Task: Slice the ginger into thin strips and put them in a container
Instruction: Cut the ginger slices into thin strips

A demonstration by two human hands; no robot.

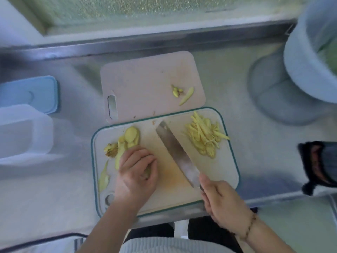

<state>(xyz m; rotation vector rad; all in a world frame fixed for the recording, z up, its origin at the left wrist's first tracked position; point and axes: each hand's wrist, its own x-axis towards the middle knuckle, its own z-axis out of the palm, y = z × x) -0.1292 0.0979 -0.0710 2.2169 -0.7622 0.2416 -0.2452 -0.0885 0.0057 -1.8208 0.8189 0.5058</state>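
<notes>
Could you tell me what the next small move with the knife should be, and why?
Probably swing the knife over to the ginger under the left hand: the blade lies idle mid-board, and only the strips on the right are cut.

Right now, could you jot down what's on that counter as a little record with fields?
Left hand: grips the ginger pieces
Right hand: holds the knife, blade over the white cutting board
Ginger strips: piled at the board's right end
Pink cutting board: behind, bearing scraps
Clear container: at left, no strips seen in it
Blue lid: behind the container
</notes>
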